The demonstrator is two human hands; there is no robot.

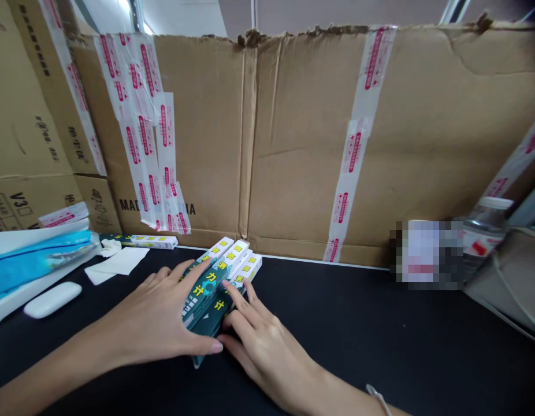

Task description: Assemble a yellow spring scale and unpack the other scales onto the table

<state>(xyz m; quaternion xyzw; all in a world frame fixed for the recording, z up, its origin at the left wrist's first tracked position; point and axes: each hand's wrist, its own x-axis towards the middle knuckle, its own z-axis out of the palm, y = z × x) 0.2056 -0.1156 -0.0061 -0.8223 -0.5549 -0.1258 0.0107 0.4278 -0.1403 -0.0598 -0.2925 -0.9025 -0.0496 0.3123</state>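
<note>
Slim green-and-white cartons (213, 292) sit bunched on a black worktop (358, 329), the left hand (150, 315) and right hand (267, 346) each gripping closed around the stack from its sides. The cartons look light and stiff, best held along their long edges.

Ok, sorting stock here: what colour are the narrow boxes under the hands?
Narrow boxes: dark teal, yellow print, white ends; best in head view.
</note>
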